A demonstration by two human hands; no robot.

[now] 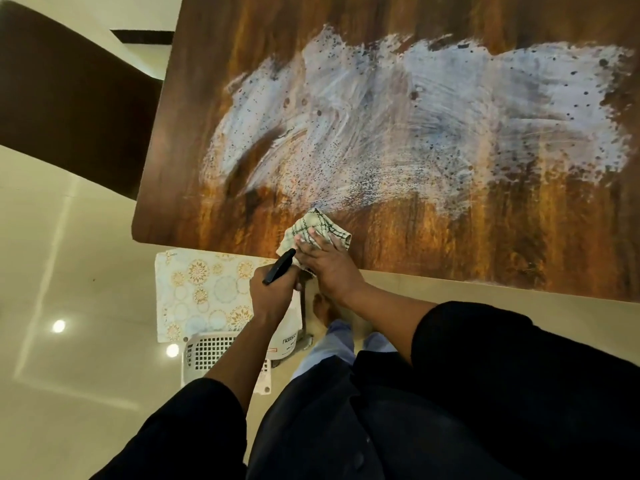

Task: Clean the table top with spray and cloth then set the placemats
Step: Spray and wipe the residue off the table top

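The brown wooden table top (450, 244) fills the upper right, with a wide smear of white, speckled wet streaks (415, 109) across its middle. Near the table's front edge my right hand (329, 265) presses flat on a folded white cloth with dark green checks (311, 225). My left hand (273, 292) is just off the edge, below table level, and grips a white spray bottle (285, 337) by its black trigger head (278, 266). A placemat with gold and pale blue floral circles (204, 292) lies below the table edge, to the left of my left hand.
A white perforated plastic basket (207, 355) stands under the placemat on the shiny cream floor (69, 306). A dark brown chair back (69, 105) stands at the table's left end. My feet and legs are close against the table's front edge.
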